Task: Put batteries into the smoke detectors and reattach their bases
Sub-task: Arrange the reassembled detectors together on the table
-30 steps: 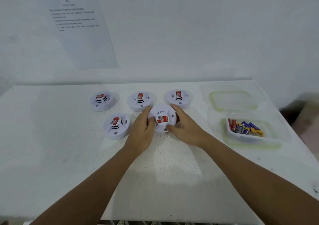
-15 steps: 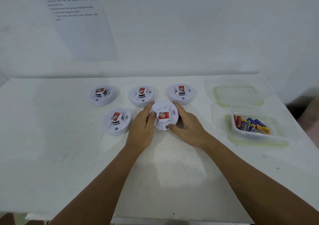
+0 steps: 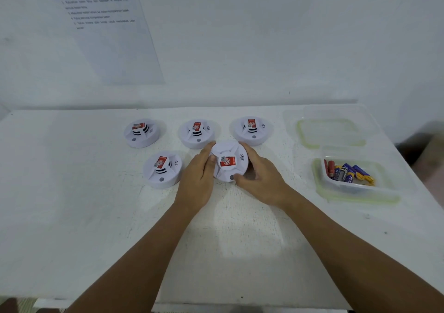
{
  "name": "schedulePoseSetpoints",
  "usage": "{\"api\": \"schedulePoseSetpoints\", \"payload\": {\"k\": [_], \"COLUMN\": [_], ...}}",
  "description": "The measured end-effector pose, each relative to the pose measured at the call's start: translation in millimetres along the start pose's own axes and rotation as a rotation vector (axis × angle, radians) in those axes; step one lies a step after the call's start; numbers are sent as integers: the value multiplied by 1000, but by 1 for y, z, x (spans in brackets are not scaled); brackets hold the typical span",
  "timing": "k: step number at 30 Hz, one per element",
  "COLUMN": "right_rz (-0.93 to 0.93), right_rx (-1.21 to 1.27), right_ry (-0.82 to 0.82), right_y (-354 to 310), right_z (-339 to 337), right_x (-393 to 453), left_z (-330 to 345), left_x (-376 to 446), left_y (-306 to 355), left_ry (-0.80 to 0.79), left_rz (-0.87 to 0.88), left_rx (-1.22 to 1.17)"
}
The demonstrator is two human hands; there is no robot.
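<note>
Several round white smoke detectors with red stickers stand on the white table [image 3: 72, 204]. Three form a back row: left [image 3: 141, 132], middle [image 3: 196, 134] and right [image 3: 251, 130]. Another [image 3: 163, 169] sits in front at the left. Both hands grip the front middle detector [image 3: 229, 161]. My left hand [image 3: 198, 179] holds its left side, thumb on top. My right hand [image 3: 260, 177] curls round its right side, thumb at the front rim. Loose batteries [image 3: 347, 172] lie in a clear tub [image 3: 355, 188] at the right.
The tub's clear lid with a green seal [image 3: 330, 132] lies behind it near the table's back right corner. A printed sheet [image 3: 105, 24] hangs on the white wall behind. The table's right edge runs close to the tub.
The held detector has turned a little between my hands, its sticker rotating. Both hands stay on it. The view has tilted slightly downward.
</note>
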State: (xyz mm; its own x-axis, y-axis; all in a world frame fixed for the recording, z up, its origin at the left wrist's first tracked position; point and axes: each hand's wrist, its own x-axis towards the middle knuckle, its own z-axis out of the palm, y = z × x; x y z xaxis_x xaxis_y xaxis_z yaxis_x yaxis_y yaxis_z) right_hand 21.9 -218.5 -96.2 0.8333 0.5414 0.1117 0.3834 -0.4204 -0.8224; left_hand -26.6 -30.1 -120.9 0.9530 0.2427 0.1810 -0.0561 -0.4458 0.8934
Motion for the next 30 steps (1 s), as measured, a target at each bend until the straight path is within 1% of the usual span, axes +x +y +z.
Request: {"api": "schedulePoseSetpoints", "payload": {"k": [19,30], "right_rz": [-34,-12], "right_rx": [-12,-23], "right_ry": [11,7], "right_y": [5,6], "right_z": [1,2], "right_x": [1,1], "left_z": [0,1], "left_x": [0,1], "left_y": [4,-1], "left_ry": [1,7], "left_rz": [-19,-19], "left_rx": [-21,-7]}}
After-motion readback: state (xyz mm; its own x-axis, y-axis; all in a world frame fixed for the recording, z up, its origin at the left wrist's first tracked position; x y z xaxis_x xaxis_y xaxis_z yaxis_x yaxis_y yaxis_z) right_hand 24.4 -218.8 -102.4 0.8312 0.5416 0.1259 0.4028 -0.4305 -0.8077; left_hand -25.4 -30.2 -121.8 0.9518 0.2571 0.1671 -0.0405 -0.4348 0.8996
